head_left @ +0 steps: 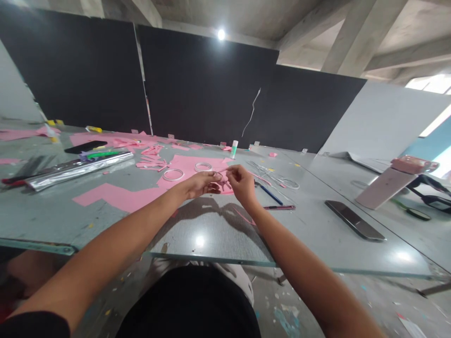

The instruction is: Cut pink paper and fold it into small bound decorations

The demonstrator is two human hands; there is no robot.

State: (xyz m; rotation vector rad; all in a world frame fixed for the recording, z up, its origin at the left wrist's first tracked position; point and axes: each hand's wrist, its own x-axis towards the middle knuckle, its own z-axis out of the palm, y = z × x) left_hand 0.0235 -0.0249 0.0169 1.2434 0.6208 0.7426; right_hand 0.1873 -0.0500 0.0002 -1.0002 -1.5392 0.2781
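Pink paper strip [222, 169] is held over the glass tabletop [317, 225], pinched between the left hand [200, 184] and the right hand [241, 182]. Both hands are closed, with thumbs set against fingers, though the exact grip is partly hidden by the fingers. The strip is judged light, thin and soft, and liable to crease or tear, so hold should be taken near its ends with the fingertips. Two clear plastic rings [173, 169] lie just beyond the hands on a pink paper sheet [186, 164]. A glue stick [234, 149] stands farther back, and a blue pen [268, 193] lies near the right hand. No writing on the glue stick can be read.
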